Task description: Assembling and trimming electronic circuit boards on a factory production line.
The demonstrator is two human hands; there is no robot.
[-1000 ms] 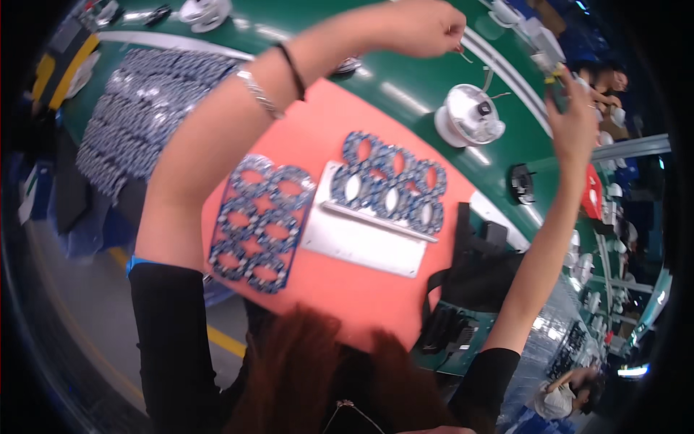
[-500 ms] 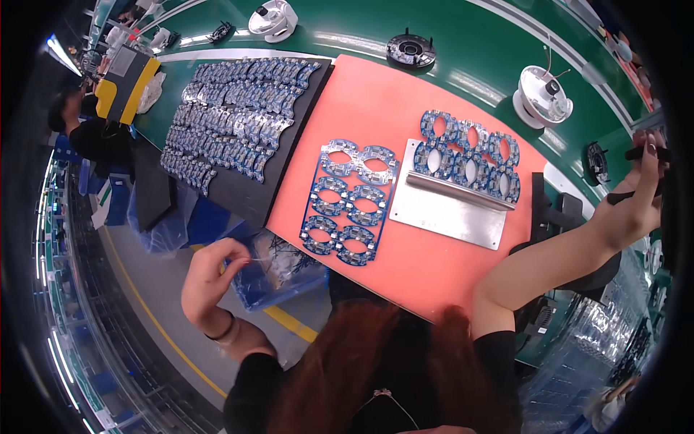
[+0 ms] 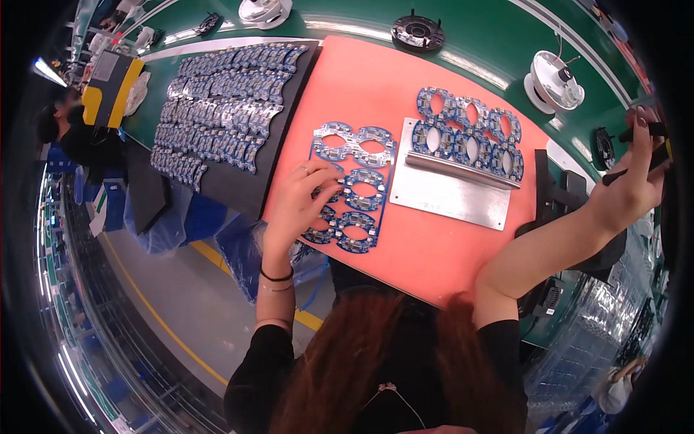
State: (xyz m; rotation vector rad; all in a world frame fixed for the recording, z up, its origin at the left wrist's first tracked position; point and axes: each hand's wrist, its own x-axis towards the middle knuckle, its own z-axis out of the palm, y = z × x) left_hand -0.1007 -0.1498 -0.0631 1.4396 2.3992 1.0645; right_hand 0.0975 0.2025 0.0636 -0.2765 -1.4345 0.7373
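A blue circuit-board panel (image 3: 363, 202) with several oval-holed boards lies on the orange-pink mat. My left hand (image 3: 298, 199) reaches over its left side; the fingertips and thumb rest on or just above it, apart from each other, and no held thing shows. Far to the right, my right hand (image 3: 636, 170) is raised and closed around a tool with two black handles (image 3: 636, 136); its working end is lost at the dark rim. Between them, a second board panel (image 3: 473, 148) leans on a silver metal fixture (image 3: 448, 199) with a raised bar.
Rows of separated boards (image 3: 217, 108) cover a black tray (image 3: 271, 163) at left. White lamp-like housings (image 3: 553, 83) and a black round part (image 3: 418, 32) stand on the green bench behind. A plastic-lined blue bin (image 3: 242, 253) sits below the mat's left edge. Another person (image 3: 83, 141) works far left.
My left hand has moved up and right from over the bin onto the left panel. The thin strip it pinched is no longer visible. My right hand keeps the black-handled tool.
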